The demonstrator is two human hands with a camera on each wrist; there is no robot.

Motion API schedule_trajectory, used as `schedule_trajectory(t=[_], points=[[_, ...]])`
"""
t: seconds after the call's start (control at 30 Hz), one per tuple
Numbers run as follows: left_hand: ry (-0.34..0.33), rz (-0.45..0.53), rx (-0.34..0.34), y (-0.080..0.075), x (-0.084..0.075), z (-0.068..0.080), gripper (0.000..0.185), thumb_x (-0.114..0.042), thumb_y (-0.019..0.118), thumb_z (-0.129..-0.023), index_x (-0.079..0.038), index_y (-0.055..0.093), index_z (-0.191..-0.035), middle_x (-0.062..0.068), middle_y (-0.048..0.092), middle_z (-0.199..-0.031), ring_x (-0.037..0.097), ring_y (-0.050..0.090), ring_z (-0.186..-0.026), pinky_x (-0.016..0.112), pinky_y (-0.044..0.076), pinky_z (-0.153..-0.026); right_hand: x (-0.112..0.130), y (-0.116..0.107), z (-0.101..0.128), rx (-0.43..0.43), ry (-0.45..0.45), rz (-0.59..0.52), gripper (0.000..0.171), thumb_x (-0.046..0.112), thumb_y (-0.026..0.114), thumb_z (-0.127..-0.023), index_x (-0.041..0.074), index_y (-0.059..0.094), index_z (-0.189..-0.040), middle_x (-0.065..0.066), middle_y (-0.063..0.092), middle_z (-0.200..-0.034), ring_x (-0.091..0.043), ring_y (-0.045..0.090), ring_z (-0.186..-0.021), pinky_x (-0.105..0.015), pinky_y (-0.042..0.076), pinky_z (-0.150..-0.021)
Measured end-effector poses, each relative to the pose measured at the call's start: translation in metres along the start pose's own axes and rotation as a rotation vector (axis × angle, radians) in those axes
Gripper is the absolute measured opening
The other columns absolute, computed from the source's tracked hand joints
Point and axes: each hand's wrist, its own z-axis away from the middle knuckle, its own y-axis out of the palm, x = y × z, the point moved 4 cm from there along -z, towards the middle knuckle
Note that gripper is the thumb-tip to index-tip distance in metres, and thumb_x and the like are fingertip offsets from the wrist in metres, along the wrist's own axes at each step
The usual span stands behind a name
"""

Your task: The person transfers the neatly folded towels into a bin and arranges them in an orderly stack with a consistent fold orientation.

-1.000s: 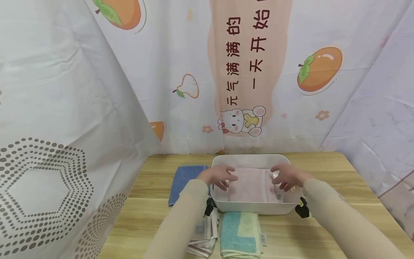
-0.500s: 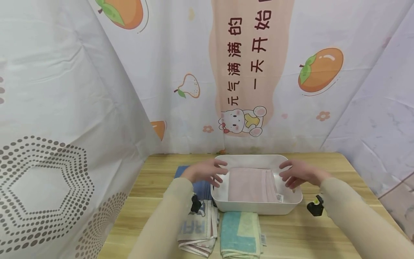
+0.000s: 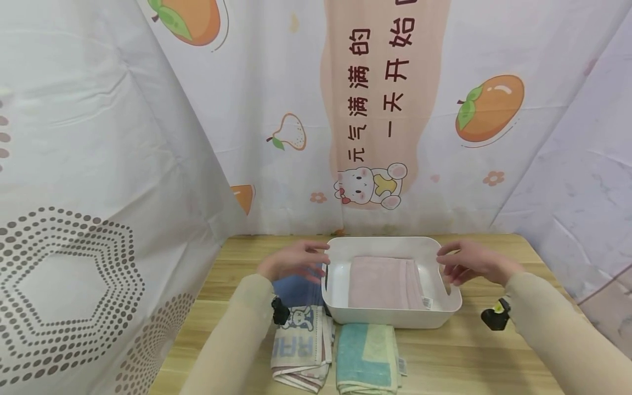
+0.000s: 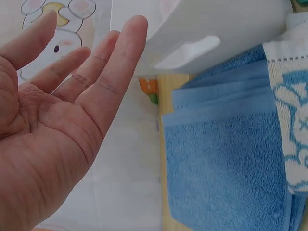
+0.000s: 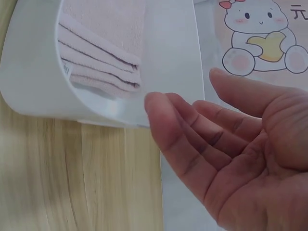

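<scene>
A white plastic bin [image 3: 444,307] stands on the wooden table [image 3: 494,351] and holds a folded pink towel [image 3: 382,282]. My left hand [image 3: 293,262] hovers just outside the bin's left wall, fingers straight, above a folded blue towel [image 3: 296,288]. The left wrist view shows that empty palm [image 4: 53,130] beside the bin wall [image 4: 216,33] and the blue towel [image 4: 221,163]. My right hand [image 3: 469,262] hangs at the bin's right rim, relaxed and empty. In the right wrist view its fingers [image 5: 187,139] sit close to the bin [image 5: 96,103] and the pink towel [image 5: 101,62].
In front of the bin lie a folded white towel with a cartoon print [image 3: 301,345] and a folded teal and yellow towel [image 3: 366,356]. Printed curtains [image 3: 99,164] close in the left, back and right sides. Bare tabletop lies right of the bin.
Both hands have lifted off the pink towel and drawn outward, out of the bin, to either side of it. The towel stays flat inside.
</scene>
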Motion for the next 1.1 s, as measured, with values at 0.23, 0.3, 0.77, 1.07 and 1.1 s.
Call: schedule_trajectory(t=[0.23, 0.3, 0.77, 1.07, 1.1], points=[[0.017, 0.062, -0.006, -0.013, 0.007, 0.013, 0.055, -0.017, 0.056, -0.106, -0.002, 0.037, -0.156, 0.028, 0.055, -0.141, 0.038, 0.067, -0.111, 0.047, 0.06, -0.087, -0.007, -0.006, 0.003, -0.026, -0.001, -0.013, 0.04, 0.013, 0.057, -0.104, -0.015, 0.045, -0.13, -0.012, 0.063, -0.083, -0.02, 0.066, -0.07, -0.036, 0.06, -0.067], [0.014, 0.08, -0.015, -0.017, 0.011, 0.016, 0.055, -0.017, 0.057, -0.106, -0.003, 0.038, -0.155, 0.028, 0.054, -0.142, 0.042, 0.065, -0.114, 0.048, 0.059, -0.088, -0.009, -0.007, 0.004, -0.029, 0.001, -0.015, 0.038, 0.014, 0.057, -0.104, -0.014, 0.046, -0.128, -0.011, 0.062, -0.083, -0.02, 0.065, -0.071, -0.036, 0.06, -0.066], [0.002, 0.121, -0.067, -0.04, 0.042, 0.034, 0.054, -0.021, 0.055, -0.107, -0.004, 0.037, -0.156, 0.033, 0.046, -0.145, 0.052, 0.054, -0.126, 0.05, 0.057, -0.093, -0.027, -0.013, 0.005, -0.043, 0.023, -0.028, 0.036, 0.014, 0.058, -0.104, -0.013, 0.05, -0.127, -0.011, 0.063, -0.086, -0.022, 0.066, -0.076, -0.037, 0.06, -0.07], [0.012, 0.161, -0.093, -0.052, 0.061, 0.045, 0.059, -0.02, 0.054, -0.107, -0.001, 0.031, -0.158, 0.035, 0.043, -0.147, 0.053, 0.054, -0.125, 0.049, 0.058, -0.092, -0.036, -0.012, 0.002, -0.009, 0.01, -0.048, 0.041, 0.012, 0.057, -0.104, -0.019, 0.049, -0.131, -0.013, 0.072, -0.095, -0.023, 0.07, -0.083, -0.039, 0.061, -0.076], [0.015, 0.164, -0.096, -0.054, 0.063, 0.045, 0.06, -0.021, 0.054, -0.107, 0.0, 0.03, -0.158, 0.035, 0.043, -0.147, 0.052, 0.054, -0.125, 0.049, 0.058, -0.092, -0.037, -0.012, 0.002, -0.004, 0.011, -0.048, 0.042, 0.011, 0.057, -0.104, -0.019, 0.049, -0.132, -0.012, 0.072, -0.096, -0.023, 0.07, -0.083, -0.039, 0.061, -0.077]])
